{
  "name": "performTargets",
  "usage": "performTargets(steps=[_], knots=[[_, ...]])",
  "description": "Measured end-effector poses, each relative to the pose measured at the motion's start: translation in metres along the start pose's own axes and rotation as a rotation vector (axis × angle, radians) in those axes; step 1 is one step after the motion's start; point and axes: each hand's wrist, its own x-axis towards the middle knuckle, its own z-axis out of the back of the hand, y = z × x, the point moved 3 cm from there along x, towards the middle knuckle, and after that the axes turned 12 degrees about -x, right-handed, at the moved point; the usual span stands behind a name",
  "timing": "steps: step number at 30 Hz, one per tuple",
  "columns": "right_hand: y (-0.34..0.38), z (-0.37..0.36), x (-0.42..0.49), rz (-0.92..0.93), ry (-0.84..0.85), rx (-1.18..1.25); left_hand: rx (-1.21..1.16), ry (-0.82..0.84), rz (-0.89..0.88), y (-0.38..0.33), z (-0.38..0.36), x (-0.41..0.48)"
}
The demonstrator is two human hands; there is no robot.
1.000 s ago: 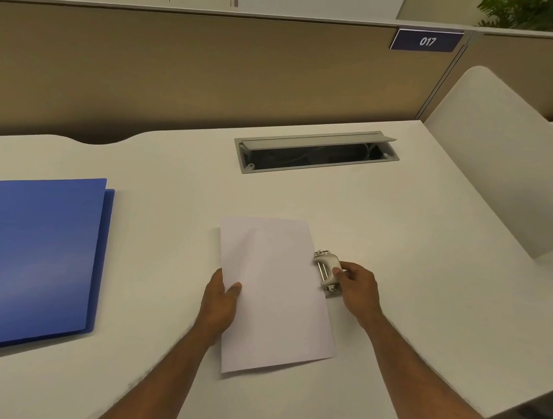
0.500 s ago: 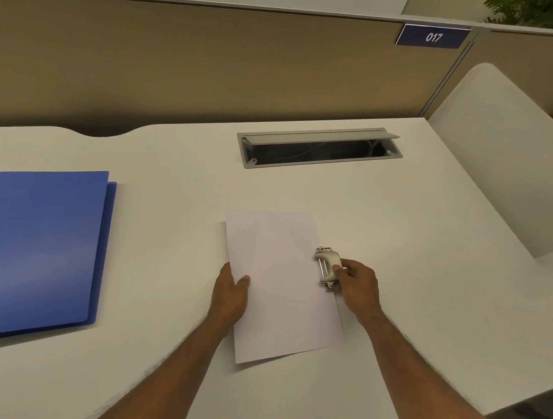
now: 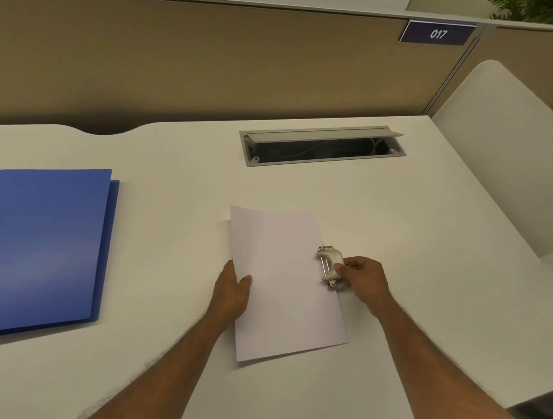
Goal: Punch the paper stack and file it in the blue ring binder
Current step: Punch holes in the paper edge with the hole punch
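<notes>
At the far left the closed blue plastic ring binder (image 3: 28, 246) lies flat on the white desk (image 3: 176, 170), well apart from my work. My left hand (image 3: 230, 290) pinches the near-left edge of the white paper stack (image 3: 285, 286), thumb on top. At the stack's right edge sits the small grey metal hole punch (image 3: 330, 266), my right hand (image 3: 363, 279) gripping it.

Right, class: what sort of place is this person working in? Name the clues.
Probably an open-plan office cubicle: a numbered sign reading 017 on a tan partition, and a white desk with a built-in cable hatch.
</notes>
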Motion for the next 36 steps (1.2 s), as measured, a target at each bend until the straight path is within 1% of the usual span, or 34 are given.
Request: performTargets(steps=[6, 10, 13, 15, 18, 21, 27, 29, 31, 36], knots=[[0.006, 0.015, 0.001, -0.063, 0.068, -0.073, 0.015, 0.013, 0.015, 0.001, 0.001, 0.0], [0.004, 0.02, 0.012, -0.205, 0.168, -0.172, -0.004, 0.021, 0.013, 0.002, 0.001, 0.0], [0.003, 0.022, 0.019, -0.261, 0.239, -0.22, -0.014, 0.026, 0.011, 0.003, 0.002, 0.001], [0.001, 0.022, 0.023, -0.289, 0.246, -0.253, -0.02, 0.031, 0.007, 0.003, 0.001, 0.001], [0.0, 0.02, 0.028, -0.281, 0.238, -0.334, -0.032, 0.032, -0.001, 0.005, 0.001, 0.001], [0.0, 0.019, 0.03, -0.27, 0.228, -0.349, -0.04, 0.028, -0.002, 0.006, 0.002, 0.003], [0.005, 0.019, 0.025, -0.289, 0.286, -0.357, -0.038, 0.03, -0.005, 0.004, 0.002, 0.001], [0.006, 0.018, 0.022, -0.301, 0.306, -0.339, -0.041, 0.028, -0.006, 0.003, 0.002, 0.001], [0.006, 0.021, 0.021, -0.298, 0.268, -0.319, -0.035, 0.025, -0.004, 0.002, 0.002, -0.001], [0.013, 0.028, 0.012, -0.21, 0.288, -0.195, -0.031, 0.027, -0.006, 0.001, 0.003, -0.002]])
